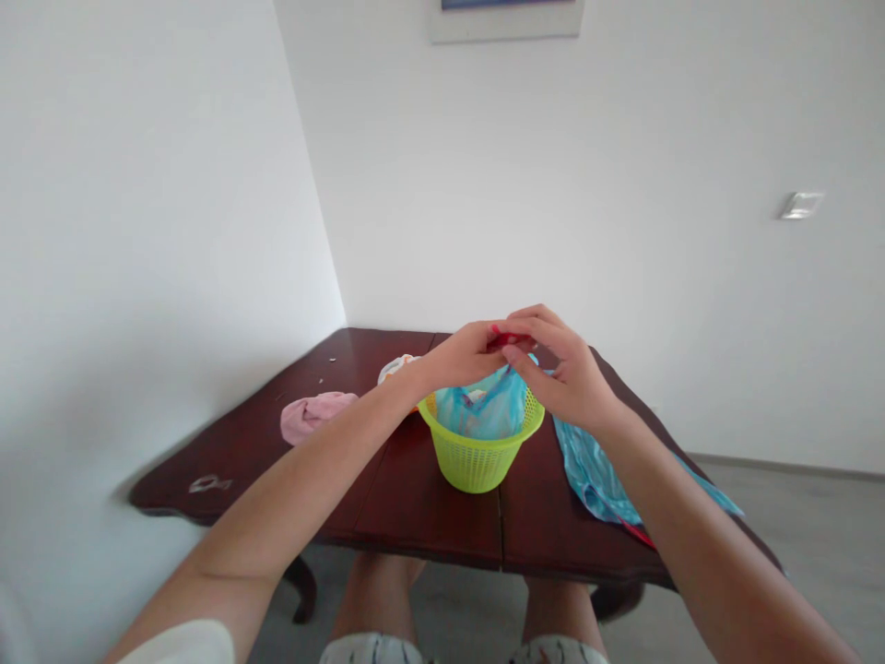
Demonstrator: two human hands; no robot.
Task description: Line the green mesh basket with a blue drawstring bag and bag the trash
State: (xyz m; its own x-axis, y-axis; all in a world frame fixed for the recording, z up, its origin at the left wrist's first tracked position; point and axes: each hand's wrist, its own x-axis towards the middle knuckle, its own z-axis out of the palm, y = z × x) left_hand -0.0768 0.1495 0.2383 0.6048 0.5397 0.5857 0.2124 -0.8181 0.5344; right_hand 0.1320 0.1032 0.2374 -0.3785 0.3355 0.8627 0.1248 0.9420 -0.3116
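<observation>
A blue translucent plastic bag point(484, 415) sits inside a yellow-green plastic basket point(477, 461) on the table. Both of my hands meet just above the basket's far side. My left hand point(470, 353) has its fingers closed around a bunched red drawstring point(503, 339), and the fingertips are partly hidden. From the right, my right hand point(563, 373) curls its fingers and thumb around the same red strip. Under my right forearm lies a second blue plastic bag point(598, 475), spread flat, with a red strip at its near edge.
The dark wooden table point(429, 526) has a wavy edge and stands against white walls. A folded pink cloth point(314, 415) lies to the left. Behind my left forearm is a white and orange item point(394, 367), partly covered. A small clear plastic scrap point(209, 483) rests near the left corner.
</observation>
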